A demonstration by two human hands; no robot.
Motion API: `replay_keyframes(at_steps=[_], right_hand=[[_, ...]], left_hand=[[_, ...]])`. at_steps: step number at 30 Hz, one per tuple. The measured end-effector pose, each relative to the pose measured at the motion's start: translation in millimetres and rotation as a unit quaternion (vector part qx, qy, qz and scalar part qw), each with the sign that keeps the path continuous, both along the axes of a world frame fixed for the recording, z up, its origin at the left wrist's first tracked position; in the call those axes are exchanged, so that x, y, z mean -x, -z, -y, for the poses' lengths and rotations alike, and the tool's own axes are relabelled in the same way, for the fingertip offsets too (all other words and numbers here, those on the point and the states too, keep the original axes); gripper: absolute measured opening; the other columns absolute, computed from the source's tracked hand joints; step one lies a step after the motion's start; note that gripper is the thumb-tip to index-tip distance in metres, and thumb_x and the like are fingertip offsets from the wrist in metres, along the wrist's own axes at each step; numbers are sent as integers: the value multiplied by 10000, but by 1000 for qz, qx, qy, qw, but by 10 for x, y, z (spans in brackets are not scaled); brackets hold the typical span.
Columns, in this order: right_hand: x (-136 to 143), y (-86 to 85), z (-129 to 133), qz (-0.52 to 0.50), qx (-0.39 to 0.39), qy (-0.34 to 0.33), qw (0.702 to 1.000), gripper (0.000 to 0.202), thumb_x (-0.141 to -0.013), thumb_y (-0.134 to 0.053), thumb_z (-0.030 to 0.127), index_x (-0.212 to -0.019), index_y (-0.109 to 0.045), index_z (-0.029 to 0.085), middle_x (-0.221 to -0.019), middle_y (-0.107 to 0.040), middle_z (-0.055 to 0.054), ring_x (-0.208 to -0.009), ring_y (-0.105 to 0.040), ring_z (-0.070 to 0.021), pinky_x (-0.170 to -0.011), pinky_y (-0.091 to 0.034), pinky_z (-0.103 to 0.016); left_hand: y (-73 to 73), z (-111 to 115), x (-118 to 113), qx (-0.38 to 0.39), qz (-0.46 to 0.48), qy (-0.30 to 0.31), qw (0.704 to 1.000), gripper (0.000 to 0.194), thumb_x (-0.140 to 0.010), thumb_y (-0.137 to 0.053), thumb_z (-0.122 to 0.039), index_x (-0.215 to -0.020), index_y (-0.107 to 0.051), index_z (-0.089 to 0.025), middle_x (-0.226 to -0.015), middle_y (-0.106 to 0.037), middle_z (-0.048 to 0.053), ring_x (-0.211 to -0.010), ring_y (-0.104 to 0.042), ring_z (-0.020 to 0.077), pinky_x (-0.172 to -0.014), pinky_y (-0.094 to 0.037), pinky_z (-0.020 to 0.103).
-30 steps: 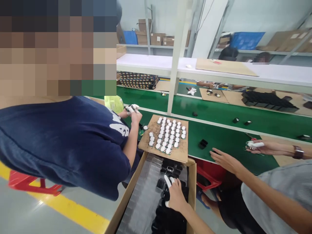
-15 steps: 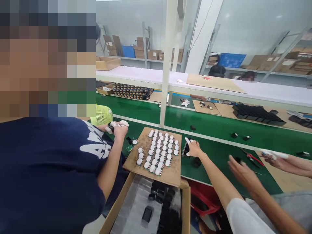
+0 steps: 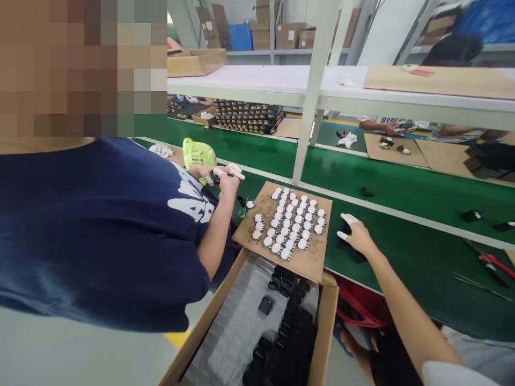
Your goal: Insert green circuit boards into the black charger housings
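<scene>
1. I am watching the right hand (image 3: pixel 358 240) reaching out over the green worktop (image 3: pixel 402 257), just to the right of a cardboard sheet (image 3: pixel 309 262). The left hand is not showing in the frame.
2. The right hand is lying palm down with its fingers curling over a small black part (image 3: pixel 345 229) that is sitting on the worktop. White cots are covering two fingertips. I cannot tell whether the hand is actually gripping the part or only resting on it.
3. The cardboard sheet is carrying neat rows of white-capped pieces (image 3: pixel 292 222), and it is lying across the far corner of an open cardboard box (image 3: pixel 328 321).
4. The box is holding a heap of black parts (image 3: pixel 289 332) along its right side on a clear liner. In my judgement there is a good stock waiting in it.
5. Few parts are lying out on the worktop: one loose black piece (image 3: pixel 367 191) farther back and the one under the hand. I am judging the work to be far from finished.
6. A co-worker in a navy shirt (image 3: pixel 100 230) is sitting close on the left, and that person's hands (image 3: pixel 223 177) are pinching something small beside a green fan (image 3: pixel 198 154), well apart from my hand.
</scene>
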State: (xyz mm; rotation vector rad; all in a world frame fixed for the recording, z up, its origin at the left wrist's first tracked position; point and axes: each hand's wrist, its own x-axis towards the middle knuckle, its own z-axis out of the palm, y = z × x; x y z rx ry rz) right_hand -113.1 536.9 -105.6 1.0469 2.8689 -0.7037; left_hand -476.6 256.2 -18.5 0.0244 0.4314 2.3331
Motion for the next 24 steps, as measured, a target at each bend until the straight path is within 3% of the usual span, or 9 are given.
replay_keyframes(at_steps=[3, 6, 10, 12, 14, 18, 21, 23, 24], right_hand=[[-342, 271, 919, -50, 18, 21, 998, 506, -968, -219, 290, -1328, -493, 64, -1393, -486, -183, -1288, -478, -217, -1128, -354, -404], [-706, 734, 1992, -1, 98, -48, 994, 327, -893, -442, 240, -1066, -687, 111, -1115, -688, -107, -1060, -641, -192, -985, -499, -286], [-935, 1237, 2929, 90, 107, -57, 988, 548, -754, -597, 83, -1299, -554, 33, -1317, -567, -168, -1246, -520, -296, -1069, -436, -376], [-937, 1346, 3123, 125, 89, -45, 987, 663, -738, -589, 46, -1389, -456, 48, -1427, -455, -176, -1335, -402, -361, -1097, -380, -461], [-912, 1379, 3195, 147, 73, -39, 986, 713, -747, -567, 47, -1437, -387, 72, -1462, -410, -167, -1372, -329, -383, -1113, -321, -508], [-917, 1371, 3200, 168, 68, -63, 981, 774, -725, -609, 122, -1457, -358, 111, -1506, -346, -147, -1423, -238, -349, -1149, -238, -518], [-989, 1421, 3202, 201, 43, -108, 973, 852, -696, -620, 97, -1484, -304, 166, -1564, -214, -125, -1464, -129, -311, -1172, -180, -512], [-1027, 1492, 3206, 216, 14, -129, 968, 859, -714, -583, 49, -1498, -262, 192, -1567, -211, -121, -1467, -118, -302, -1174, -171, -509], [-1034, 1530, 3207, 216, 4, -133, 967, 857, -723, -566, 32, -1502, -248, 197, -1563, -223, -122, -1465, -128, -305, -1172, -175, -509]], left_hand=[[103, -96, 87, -15, 27, -28, 999, 912, -883, -9, -686, -987, -706, -107, -945, -731, 31, -1160, -607, 240, -877, -560, 509], [163, -179, 173, -18, 42, -32, 998, 903, -873, 17, -661, -804, -716, -138, -927, -727, 6, -1167, -590, 185, -871, -537, 450], [162, -183, 229, 9, 34, -37, 999, 786, -890, -121, -666, -846, -692, -128, -962, -730, 58, -1187, -570, 205, -1002, -418, 540], [142, -160, 220, 36, 24, -43, 998, 792, -888, -137, -667, -909, -686, -97, -1074, -707, 87, -1216, -552, 216, -1047, -392, 548], [108, -137, 198, 67, 13, -49, 996, 686, -946, -200, -558, -881, -725, -121, -1087, -704, 24, -1274, -507, 262, -1014, -440, 546], [6, -99, 133, 123, -3, -54, 991, 703, -936, -116, -407, -713, -680, -51, -1119, -672, 131, -1299, -464, 234, -928, -432, 550], [-61, -65, 54, 139, -16, -66, 988, 673, -946, -179, -361, -639, -703, -71, -1099, -693, 48, -1317, -434, 265, -880, -499, 455], [-105, -47, 1, 148, -17, -73, 986, 559, -958, -303, -452, -805, -708, -98, -1153, -693, 53, -1257, -531, 233, -947, -514, 470], [-135, -42, -22, 158, -15, -75, 984, 635, -957, -231, -503, -865, -679, -62, -1190, -672, 91, -1222, -559, 216, -988, -476, 496]])
